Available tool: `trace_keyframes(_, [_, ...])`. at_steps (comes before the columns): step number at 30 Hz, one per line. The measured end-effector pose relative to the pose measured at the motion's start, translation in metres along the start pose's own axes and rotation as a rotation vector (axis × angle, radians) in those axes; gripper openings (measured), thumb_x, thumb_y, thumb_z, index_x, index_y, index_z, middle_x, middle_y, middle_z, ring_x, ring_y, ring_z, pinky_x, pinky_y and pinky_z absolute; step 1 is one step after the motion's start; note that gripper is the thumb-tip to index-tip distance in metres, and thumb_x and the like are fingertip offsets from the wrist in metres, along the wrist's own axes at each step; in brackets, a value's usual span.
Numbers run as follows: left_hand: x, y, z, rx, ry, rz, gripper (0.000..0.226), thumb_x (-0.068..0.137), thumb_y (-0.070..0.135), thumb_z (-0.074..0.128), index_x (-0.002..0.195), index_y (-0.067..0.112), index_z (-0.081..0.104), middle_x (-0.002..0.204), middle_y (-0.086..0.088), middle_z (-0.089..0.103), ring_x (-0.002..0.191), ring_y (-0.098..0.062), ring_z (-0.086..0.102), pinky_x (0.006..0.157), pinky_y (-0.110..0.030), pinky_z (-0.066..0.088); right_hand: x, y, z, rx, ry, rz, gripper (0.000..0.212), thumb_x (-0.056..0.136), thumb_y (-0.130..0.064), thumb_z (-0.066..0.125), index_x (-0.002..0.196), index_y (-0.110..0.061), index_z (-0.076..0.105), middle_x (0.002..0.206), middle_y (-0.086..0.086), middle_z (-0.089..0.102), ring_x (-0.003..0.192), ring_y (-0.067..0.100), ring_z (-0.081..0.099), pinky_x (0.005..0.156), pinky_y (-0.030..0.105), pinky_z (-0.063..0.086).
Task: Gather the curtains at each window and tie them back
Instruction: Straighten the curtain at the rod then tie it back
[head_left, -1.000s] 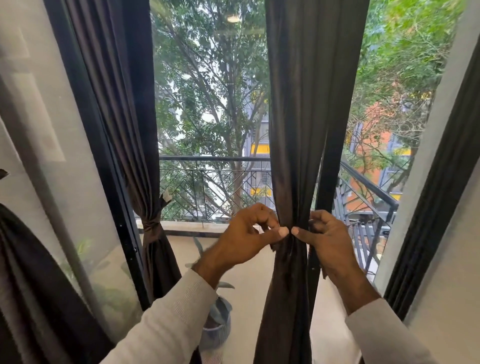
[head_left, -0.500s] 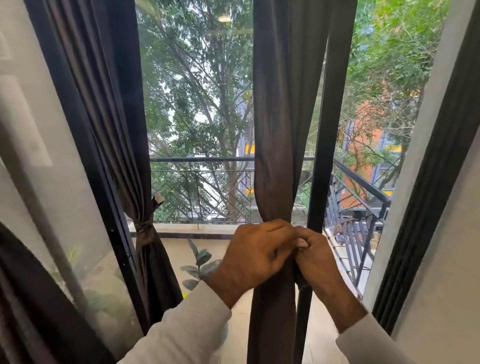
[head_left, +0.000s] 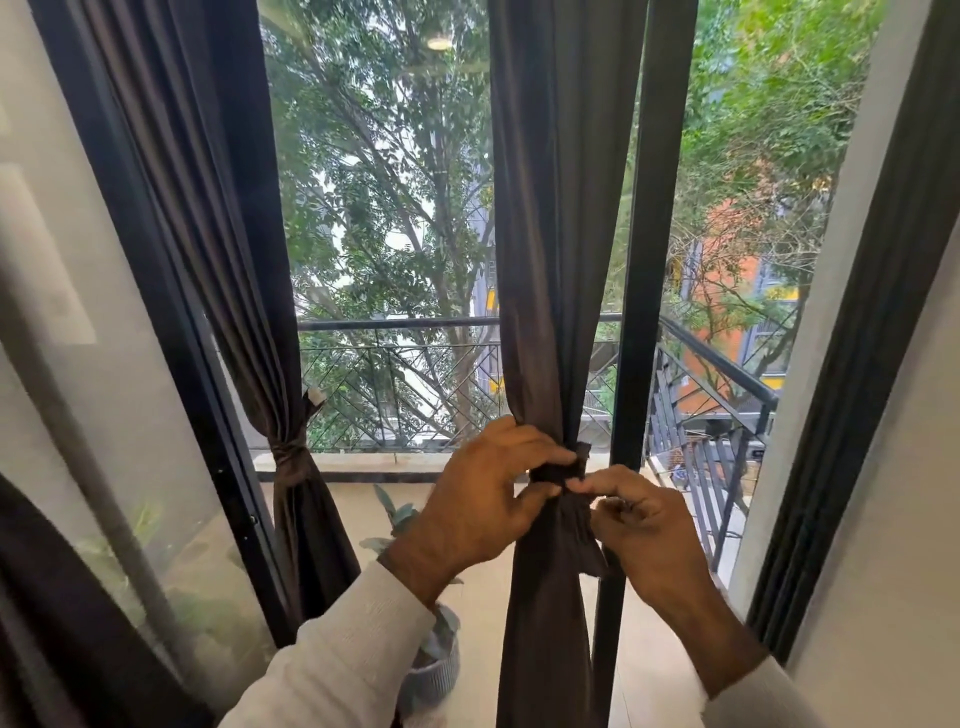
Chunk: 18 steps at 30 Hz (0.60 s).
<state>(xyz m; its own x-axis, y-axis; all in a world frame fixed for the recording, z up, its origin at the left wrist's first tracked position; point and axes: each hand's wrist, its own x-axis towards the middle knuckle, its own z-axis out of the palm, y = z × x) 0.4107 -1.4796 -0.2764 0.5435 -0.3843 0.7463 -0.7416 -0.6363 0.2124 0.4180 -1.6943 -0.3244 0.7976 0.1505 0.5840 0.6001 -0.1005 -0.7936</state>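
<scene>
Your left hand (head_left: 488, 499) gripping the gathered dark curtain (head_left: 550, 260) at mid-window beside the black frame post (head_left: 649, 260), your right hand (head_left: 639, 525) pinching the tie band (head_left: 561, 470) wrapped around it, second curtain (head_left: 244, 260) at left already tied, potted plant (head_left: 431, 660) on the balcony floor below

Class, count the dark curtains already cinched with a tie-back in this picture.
2: the left curtain, bound by its tie-back beside the frame, and the middle curtain, its band in both hands. Others may hang outside view.
</scene>
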Motion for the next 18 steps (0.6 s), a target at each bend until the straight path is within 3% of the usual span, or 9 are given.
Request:
trace_keyframes(2, [0.000,0.005,0.001,0.088,0.057,0.056,0.029,0.090,0.010,0.073,0.116,0.020,0.082,0.112,0.006,0.078,0.102,-0.022,0.065,0.087,-0.044,0.057,0.001,0.003,0.004,0.028,0.038,-0.010,0.071,0.083,0.026,0.068,0.095,-0.043,0.082,0.096,-0.013,0.078,0.082,0.009,0.073,0.076,0.021,0.057])
trace_keyframes(5, [-0.005,0.017,0.001,0.353,0.160,0.207,0.031,0.093,0.014,0.067,0.119,0.020,0.082,0.117,0.008,0.079,0.099,-0.024,0.059,0.083,-0.041,0.050,0.002,0.006,0.012,0.019,0.085,-0.079,0.047,0.084,0.009,0.081,0.094,-0.037,0.083,0.098,-0.008,0.076,0.092,0.022,0.074,0.082,0.036,0.060])
trace_keyframes(8, [-0.010,0.024,-0.001,0.516,0.218,0.310,0.034,0.097,0.016,0.059,0.124,0.020,0.080,0.128,0.010,0.076,0.121,-0.026,0.064,0.101,-0.047,0.039,-0.003,0.001,0.021,-0.039,0.107,-0.102,0.037,0.084,0.002,0.083,0.099,-0.032,0.081,0.107,-0.015,0.070,0.104,0.013,0.071,0.086,0.020,0.057])
trace_keyframes(12, [0.000,0.029,-0.007,0.396,0.168,0.339,0.038,0.099,0.010,0.051,0.128,0.015,0.074,0.132,0.003,0.076,0.138,-0.021,0.063,0.120,-0.050,0.032,-0.008,-0.005,0.033,0.029,0.128,-0.036,0.042,0.082,0.010,0.081,0.099,-0.028,0.079,0.113,-0.023,0.071,0.104,-0.006,0.068,0.081,0.005,0.050])
trace_keyframes(15, [0.015,0.032,-0.011,0.275,0.090,0.283,0.038,0.096,0.010,0.058,0.134,0.012,0.057,0.120,-0.002,0.079,0.114,-0.020,0.074,0.118,-0.046,0.037,-0.008,-0.002,0.036,-0.008,0.141,-0.091,0.046,0.081,0.017,0.079,0.098,-0.026,0.079,0.113,-0.019,0.070,0.104,-0.008,0.067,0.083,0.005,0.049])
trace_keyframes(17, [0.023,0.031,-0.015,0.305,0.043,0.196,0.045,0.097,0.012,0.059,0.141,0.014,0.049,0.107,0.002,0.078,0.096,-0.022,0.074,0.105,-0.046,0.040,-0.008,0.000,0.032,0.012,0.172,-0.143,0.036,0.087,-0.004,0.081,0.099,-0.038,0.079,0.112,-0.017,0.070,0.108,0.008,0.070,0.090,0.019,0.054])
trace_keyframes(18, [0.026,0.029,-0.017,0.328,0.032,0.149,0.049,0.098,0.013,0.059,0.145,0.014,0.046,0.102,0.005,0.078,0.090,-0.023,0.072,0.100,-0.046,0.040,-0.008,-0.002,0.029,0.072,0.168,-0.132,0.020,0.090,-0.023,0.081,0.100,-0.040,0.080,0.113,-0.013,0.070,0.110,0.016,0.071,0.094,0.028,0.056])
